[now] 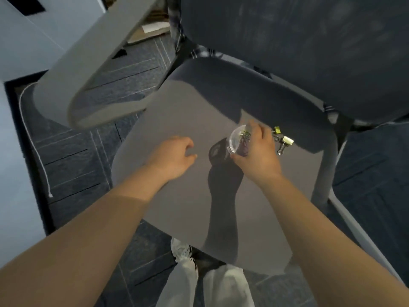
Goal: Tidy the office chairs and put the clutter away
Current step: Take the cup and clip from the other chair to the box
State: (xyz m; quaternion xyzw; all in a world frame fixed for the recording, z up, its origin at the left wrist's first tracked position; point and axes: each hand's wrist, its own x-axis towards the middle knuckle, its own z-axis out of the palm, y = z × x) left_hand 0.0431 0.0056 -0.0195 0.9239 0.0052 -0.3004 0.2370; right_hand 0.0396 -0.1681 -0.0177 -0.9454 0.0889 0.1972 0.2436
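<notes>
Right hand (257, 155) gripping clear jar (239, 140) over seat (188, 196), mouth tilted left, clips (283, 139) just right of jar, left hand (174, 156) loose, empty

A dark blue-grey carpet tile floor with pale seam lines (73, 156) spreads out on every side. A thin white cord (36, 142) trails down over it at the far left, just beside a pale blue-white wall panel (15, 196). At the top, flat pieces of brown cardboard and white paper (152, 27) lie on the floor.
</notes>
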